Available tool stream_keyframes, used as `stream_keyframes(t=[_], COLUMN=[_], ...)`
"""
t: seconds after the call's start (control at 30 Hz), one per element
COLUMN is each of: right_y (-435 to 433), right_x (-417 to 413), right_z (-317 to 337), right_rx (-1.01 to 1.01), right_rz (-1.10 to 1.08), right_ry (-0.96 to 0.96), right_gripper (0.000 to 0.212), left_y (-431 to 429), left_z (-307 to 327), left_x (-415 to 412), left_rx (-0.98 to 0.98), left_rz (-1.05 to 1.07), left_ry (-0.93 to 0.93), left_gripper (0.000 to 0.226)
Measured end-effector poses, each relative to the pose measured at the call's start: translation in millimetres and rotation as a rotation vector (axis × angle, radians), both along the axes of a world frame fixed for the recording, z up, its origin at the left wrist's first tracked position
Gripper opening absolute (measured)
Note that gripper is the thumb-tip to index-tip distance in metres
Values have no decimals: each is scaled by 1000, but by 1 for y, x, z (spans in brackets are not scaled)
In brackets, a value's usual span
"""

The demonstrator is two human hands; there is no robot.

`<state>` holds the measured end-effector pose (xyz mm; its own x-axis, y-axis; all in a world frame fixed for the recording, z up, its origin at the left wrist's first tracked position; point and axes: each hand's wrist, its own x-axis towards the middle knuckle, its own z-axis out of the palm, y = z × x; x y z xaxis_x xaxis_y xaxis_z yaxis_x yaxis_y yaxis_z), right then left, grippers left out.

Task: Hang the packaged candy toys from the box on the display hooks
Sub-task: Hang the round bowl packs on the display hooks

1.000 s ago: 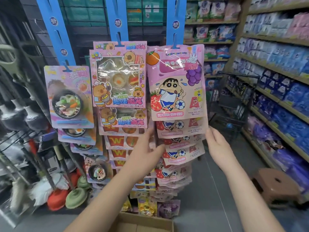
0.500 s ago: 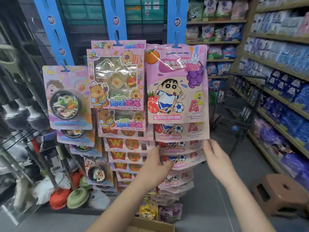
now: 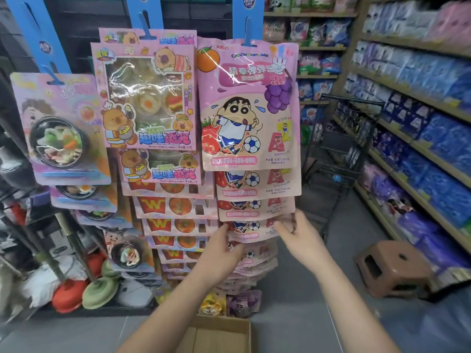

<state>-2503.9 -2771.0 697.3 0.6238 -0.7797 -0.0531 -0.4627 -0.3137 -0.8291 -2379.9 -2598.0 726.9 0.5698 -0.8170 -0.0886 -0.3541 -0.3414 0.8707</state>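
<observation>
- Rightward, long wooden store shelves (image 3: 407,93) stacked with blue and purple packets line the aisle.
- Three blue hanging display strips (image 3: 246,19) carry columns of pink packaged candy toys; the rightmost column is made of overlapping pink cartoon-boy pouches (image 3: 248,105).
- A brown plastic stool (image 3: 392,268) stands on the floor below the shelves.
- An open brown cardboard box (image 3: 219,335) sits on the floor under the strips, between the forearms.
- The fourth pink pouch (image 3: 251,229) down hangs in that rightmost column, held at both edges.
- The left hand (image 3: 223,250) grips its left edge, fingers curled behind.
- The right hand (image 3: 298,236) pinches its lower right corner, thumb in front.
</observation>
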Motion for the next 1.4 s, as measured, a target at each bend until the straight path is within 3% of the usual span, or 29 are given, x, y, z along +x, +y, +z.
stream_keyframes(t=[0.33, 0.43, 0.53, 0.6, 0.67, 0.7, 0.8, 0.97, 1.13, 1.3, 1.4], right_y=[-17, -14, -13, -16, -24, -27, -25, -26, -33, -22, -21], right_x=[3, 10, 11, 10, 9, 10, 14, 10, 12, 20, 19], right_z=[-16, -24, -35, -36, -36, -36, -42, -60, -77, -101, -113], right_rx=[143, 273, 282, 222, 180, 178, 133, 82, 128, 168, 173], right_rz=[1, -4, -1, 19, 42, 64, 147, 168, 155, 171, 88], right_ry=[18, 21, 26, 68, 113, 127, 181, 183, 220, 286, 270], right_gripper=[30, 38, 43, 58, 92, 98, 76, 76, 77, 60, 80], left_y=[1, -6, -12, -15, -18, -21, -29, -34, -33, -30, -26], left_z=[-39, -49, -58, -61, -65, -67, -74, -87, -101, -116, -125], left_x=[6, 10, 17, 20, 20, 21, 20, 19, 17, 16, 15], left_rx=[118, 162, 191, 199, 192, 193, 204, 259, 280, 264, 251], left_rz=[72, 92, 112, 119, 129, 136, 149, 178, 234, 296, 299], left_ry=[129, 189, 207, 219, 232, 245, 270, 264, 309, 343, 383], left_gripper=[53, 50, 53, 54, 54, 53, 44, 33, 40, 42, 47])
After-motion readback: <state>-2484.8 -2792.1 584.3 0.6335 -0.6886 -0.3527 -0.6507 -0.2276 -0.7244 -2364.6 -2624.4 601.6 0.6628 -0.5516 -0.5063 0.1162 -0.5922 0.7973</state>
